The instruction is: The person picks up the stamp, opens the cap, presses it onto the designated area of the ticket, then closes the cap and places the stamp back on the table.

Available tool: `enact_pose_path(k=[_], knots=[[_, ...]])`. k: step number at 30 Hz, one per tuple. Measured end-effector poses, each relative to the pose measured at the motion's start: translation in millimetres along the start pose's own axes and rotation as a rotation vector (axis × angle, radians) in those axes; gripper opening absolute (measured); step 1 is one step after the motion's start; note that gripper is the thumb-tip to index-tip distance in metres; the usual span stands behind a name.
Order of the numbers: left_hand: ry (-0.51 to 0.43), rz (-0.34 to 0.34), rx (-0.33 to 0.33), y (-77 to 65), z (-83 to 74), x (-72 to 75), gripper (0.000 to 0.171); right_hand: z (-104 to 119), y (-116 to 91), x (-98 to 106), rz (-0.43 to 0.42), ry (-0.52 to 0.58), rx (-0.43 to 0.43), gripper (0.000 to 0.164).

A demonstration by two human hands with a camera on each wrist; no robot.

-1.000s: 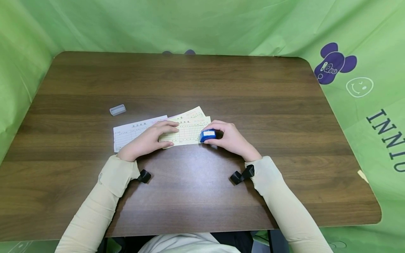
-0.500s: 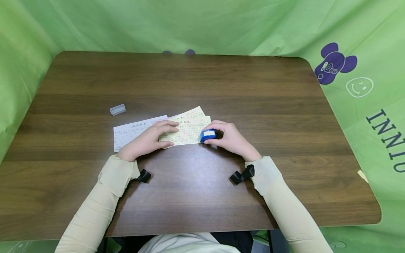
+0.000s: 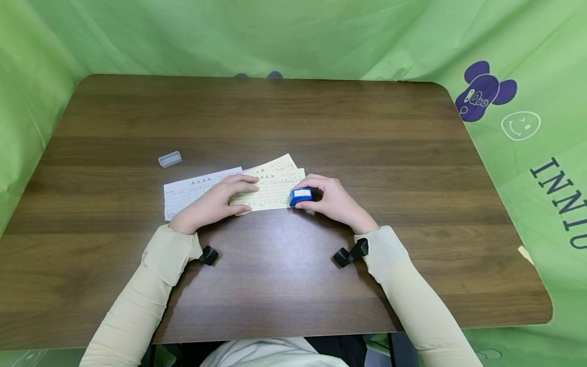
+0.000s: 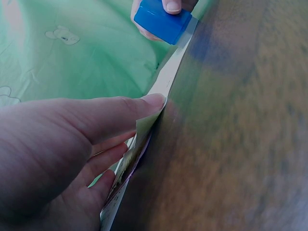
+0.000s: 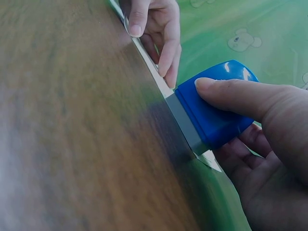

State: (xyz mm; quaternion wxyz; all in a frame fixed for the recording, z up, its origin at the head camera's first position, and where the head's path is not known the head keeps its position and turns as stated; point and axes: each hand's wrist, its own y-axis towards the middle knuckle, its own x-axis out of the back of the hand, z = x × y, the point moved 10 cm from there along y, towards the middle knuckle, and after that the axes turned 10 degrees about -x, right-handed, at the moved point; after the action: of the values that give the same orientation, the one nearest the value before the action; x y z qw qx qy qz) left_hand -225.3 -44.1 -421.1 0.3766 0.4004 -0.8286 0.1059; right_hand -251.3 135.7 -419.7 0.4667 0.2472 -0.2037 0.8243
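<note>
In the head view, my right hand (image 3: 337, 201) grips a blue stamp (image 3: 300, 197) with a white label on top. The right wrist view shows its grey base (image 5: 185, 122) standing at the edge of the paper, thumb on one side and fingers on the other. My left hand (image 3: 220, 200) rests with spread fingers on a yellowish printed form (image 3: 277, 189), its thumb at the near edge. In the left wrist view that thumb (image 4: 130, 108) presses the slightly lifted paper edge. Another yellowish form (image 3: 282, 163) lies partly underneath, and a white form (image 3: 192, 189) reaches out to the left.
A small translucent cap (image 3: 170, 159) lies on the brown wooden table (image 3: 293, 117), beyond the white form. Green cloth (image 3: 275, 35) with printed figures hangs behind and beside the table. A pale scrap (image 3: 526, 255) shows at the right edge.
</note>
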Motion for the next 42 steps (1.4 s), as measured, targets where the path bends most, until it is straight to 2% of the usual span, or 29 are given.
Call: enact_pose_path(k=[20,31,42], knots=[[0.008,0.010,0.000,2.3,5.4,1.5,0.044,-2.0,5.7,-1.9,0.003,0.015,-0.022,0.029],[0.019,0.011,-0.016,4.4,6.5,3.4,0.044,-6.4,9.3,-3.3,0.004,0.065,-0.029,0.028],[0.011,0.026,0.001,3.6,7.9,2.7,0.045,-12.0,13.6,-6.3,0.017,0.101,-0.035,0.027]])
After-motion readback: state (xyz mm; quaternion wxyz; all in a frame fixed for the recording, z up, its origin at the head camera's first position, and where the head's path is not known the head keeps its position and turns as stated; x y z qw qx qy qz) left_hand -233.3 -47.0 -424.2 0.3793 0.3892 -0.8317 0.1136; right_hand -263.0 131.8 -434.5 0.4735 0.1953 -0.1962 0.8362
